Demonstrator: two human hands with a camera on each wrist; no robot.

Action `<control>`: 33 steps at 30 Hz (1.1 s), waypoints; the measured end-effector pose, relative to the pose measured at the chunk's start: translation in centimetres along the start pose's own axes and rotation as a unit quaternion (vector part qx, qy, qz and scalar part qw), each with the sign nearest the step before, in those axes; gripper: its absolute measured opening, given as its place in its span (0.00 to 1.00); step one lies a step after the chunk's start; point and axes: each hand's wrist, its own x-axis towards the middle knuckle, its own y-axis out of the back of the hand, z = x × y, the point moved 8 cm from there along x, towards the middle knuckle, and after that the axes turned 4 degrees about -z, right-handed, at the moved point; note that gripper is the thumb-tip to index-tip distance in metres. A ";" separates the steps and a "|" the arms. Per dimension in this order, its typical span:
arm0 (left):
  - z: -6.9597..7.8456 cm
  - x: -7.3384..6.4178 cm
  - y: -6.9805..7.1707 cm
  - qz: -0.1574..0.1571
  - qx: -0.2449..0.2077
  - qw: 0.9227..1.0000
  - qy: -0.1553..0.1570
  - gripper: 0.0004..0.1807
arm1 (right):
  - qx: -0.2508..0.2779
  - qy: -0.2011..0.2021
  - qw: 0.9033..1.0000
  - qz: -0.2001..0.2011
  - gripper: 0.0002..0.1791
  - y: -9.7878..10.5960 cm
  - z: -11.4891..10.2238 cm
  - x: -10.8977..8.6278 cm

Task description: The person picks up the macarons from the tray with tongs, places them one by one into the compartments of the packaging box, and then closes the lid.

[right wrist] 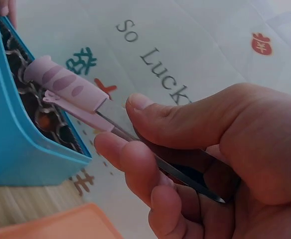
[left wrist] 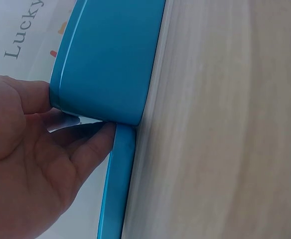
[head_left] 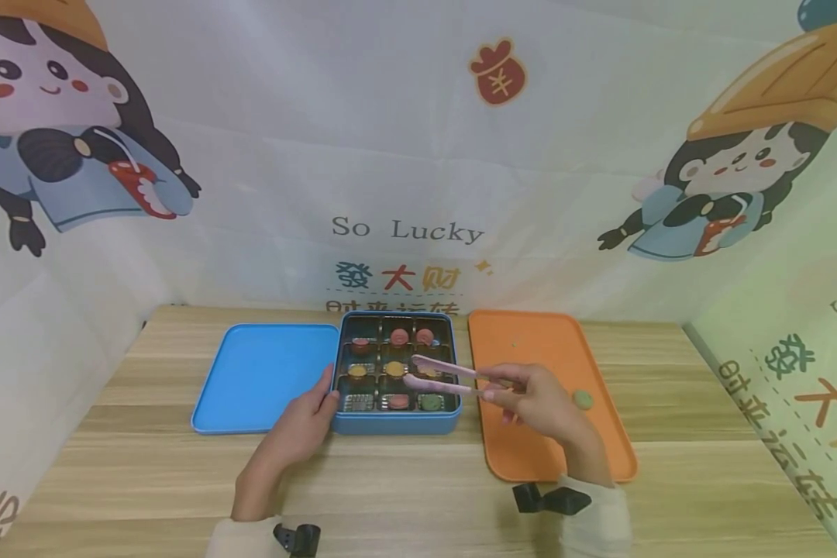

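Note:
A blue tin box (head_left: 397,424) with a divided liner holds several small round macaron-like sweets. Pink ones sit in the back row, yellow ones in the middle row, and a pink one (head_left: 398,401) and a green one (head_left: 432,401) in the front row. Bare ridged liner shows at the front left. My left hand (head_left: 305,415) holds the box at its left side, thumb by the rim. Pink-tipped tongs (head_left: 446,367) are pinched in my right hand (head_left: 535,399). Their tips stand apart over the right part of the box, with nothing seen between them.
An orange tray (head_left: 530,449) lies right of the box, bearing a green sweet (head_left: 582,400) beside my right wrist. Left of the box is a flat blue lid (head_left: 265,380). A printed cloth (head_left: 404,155) hangs behind the wooden table (head_left: 404,496).

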 end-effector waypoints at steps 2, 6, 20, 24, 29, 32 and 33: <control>0.0 0.0 0.0 0.000 0.001 1.000 0.000 0.31 | -0.002 0.003 1.000 0.015 0.20 1.1 0.2 -0.6; 0.1 0.0 0.0 -0.001 0.001 1.000 0.000 0.31 | 0.000 -0.001 0.998 0.057 0.22 4.2 1.3 -2.8; 0.2 -0.1 0.0 -0.005 -0.005 1.000 0.007 0.32 | -0.057 -0.166 0.973 0.150 0.29 11.4 7.1 -10.7; 0.1 -0.1 0.1 -0.003 -0.003 1.000 0.006 0.32 | -0.063 -0.188 0.968 0.152 0.29 11.8 7.7 -11.5; 0.0 -0.1 0.0 -0.005 -0.005 1.000 0.007 0.32 | -0.074 -0.204 0.965 0.147 0.26 11.9 8.6 -11.4; 0.0 0.0 -0.1 -0.005 -0.003 1.000 0.007 0.32 | -0.077 -0.204 0.965 0.142 0.27 11.7 8.9 -11.0; 0.0 0.0 -0.1 -0.005 -0.002 1.000 0.007 0.32 | -0.075 -0.206 0.965 0.144 0.27 11.6 9.0 -10.9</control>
